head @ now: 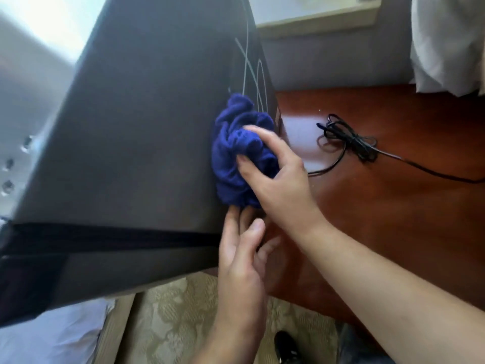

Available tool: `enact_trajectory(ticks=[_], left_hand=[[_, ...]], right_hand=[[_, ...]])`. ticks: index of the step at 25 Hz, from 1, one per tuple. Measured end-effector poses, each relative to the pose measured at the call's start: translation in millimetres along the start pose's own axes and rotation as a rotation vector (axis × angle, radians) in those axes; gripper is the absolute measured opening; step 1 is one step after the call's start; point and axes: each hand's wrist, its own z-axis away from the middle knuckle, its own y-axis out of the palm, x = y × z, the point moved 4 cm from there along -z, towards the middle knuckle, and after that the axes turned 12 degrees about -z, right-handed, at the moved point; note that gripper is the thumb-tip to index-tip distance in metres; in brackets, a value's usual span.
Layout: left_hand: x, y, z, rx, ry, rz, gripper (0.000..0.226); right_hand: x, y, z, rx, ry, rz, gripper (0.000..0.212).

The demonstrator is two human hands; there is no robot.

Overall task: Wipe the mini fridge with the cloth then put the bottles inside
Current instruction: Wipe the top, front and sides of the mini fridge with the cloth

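Pressing a bunched blue cloth [240,151] against the right edge of the dark mini fridge [136,143], the right hand [278,185] has its fingers [258,132] curled around the wad, thumb low on its near side and forefinger stretched across the top. Most of the cloth bulges out beyond the fingertips, toward the fridge's top panel. Just below the wad, the left hand [240,256] lies flat along the fridge's corner, fingers loosely spread and gripping nothing, their tips almost touching the cloth's lower fold. To the right of both hands, a coiled black cable [346,140] rests on the reddish wooden tabletop [393,219]. Patterned carpet [178,324] shows beneath the wrists. No bottles can be made out.
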Motion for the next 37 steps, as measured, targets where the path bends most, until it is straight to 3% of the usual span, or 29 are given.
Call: enact_trajectory(ticks=[2,5,9,11,13,18,20,23,27,29,32,34,37], left_hand=[[44,-18,-1,0.0,-0.111,-0.015,0.062],[122,-54,4,0.013,-0.312,-0.182,0.024],[165,-86,17,0.074,-0.354,-0.395,0.033],[155,-90,23,0.092,-0.298,-0.378,0.033],[126,-87,34,0.114,-0.174,-0.389,0.03],[-1,-28,46,0.284,0.252,-0.271,0.04],[-48,1,35,0.292,0.32,-0.168,0.035],[-78,38,3,0.236,0.309,-0.065,0.033],[-65,82,-78,0.106,0.154,-0.061,0.04],[-36,91,-119,0.057,0.027,-0.135,0.032],[30,70,-144,0.037,-0.243,-0.219,0.028],[73,48,-130,-0.001,-0.41,-0.243,0.027],[102,25,-103,-0.124,-0.443,-0.277,0.018]], right_hand=[[-57,-9,38,-0.047,0.121,0.061,0.042],[-156,-21,111,-0.094,0.45,0.112,0.042],[-200,-18,158,-0.138,0.57,0.015,0.052],[-183,-12,156,-0.146,0.532,-0.001,0.057],[-143,-4,147,-0.145,0.433,-0.02,0.048],[28,19,63,0.0,-0.061,0.004,0.039],[77,23,22,0.058,-0.199,0.035,0.041],[91,18,-35,0.084,-0.23,0.038,0.041],[38,-11,-119,0.001,-0.022,-0.115,0.03],[-15,-31,-143,-0.085,0.112,-0.059,0.026],[-114,-45,-107,-0.115,0.405,-0.037,0.012],[-164,-49,-58,-0.085,0.571,-0.052,0.014],[-182,-50,-18,-0.082,0.624,-0.081,0.031]])
